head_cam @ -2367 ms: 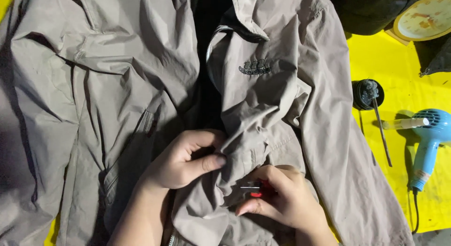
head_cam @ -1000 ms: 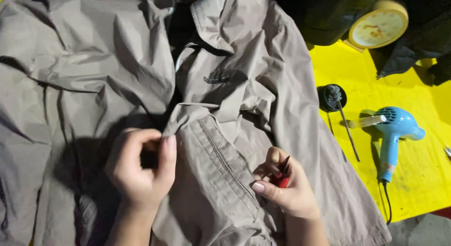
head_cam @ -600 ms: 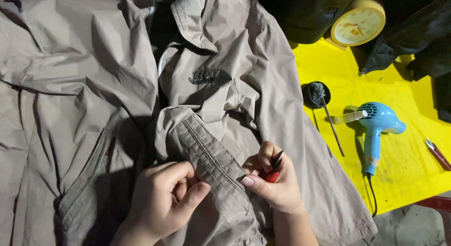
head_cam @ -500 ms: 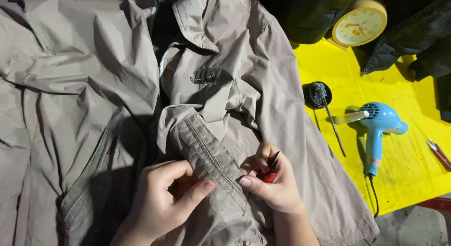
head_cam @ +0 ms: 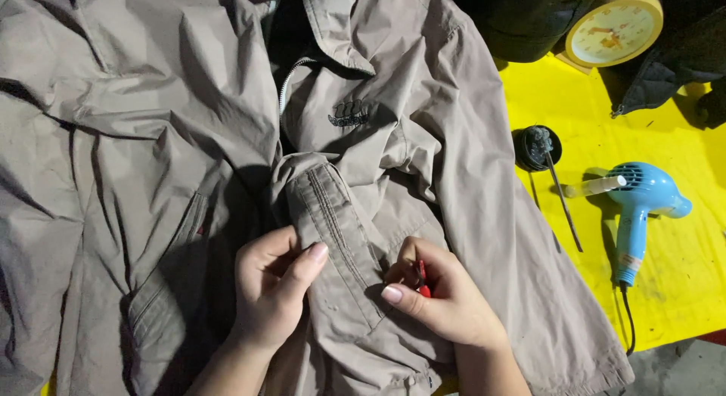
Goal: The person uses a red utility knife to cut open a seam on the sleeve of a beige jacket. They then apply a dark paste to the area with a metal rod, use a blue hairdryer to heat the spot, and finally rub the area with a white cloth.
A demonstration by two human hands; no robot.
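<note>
Surface: a bench covered in bright yellow, most of it hidden under a spread grey-brown jacket.
Jacket: lies open and rumpled, collar toward the top; a stitched flap of it is folded up in the middle, running down between the two hands.
Left hand: curled, thumb on top of the flap's left edge and fingers tucked under it, pinching the cloth.
Right hand: just right of the flap, fingers closed on a small red-handled tool whose end points at the stitched cloth; thumb tip rests on the fabric.
Right of the jacket: a blue hair dryer, a black round lid with a thin rod beside it, and a round cream clock at the top edge.
</note>
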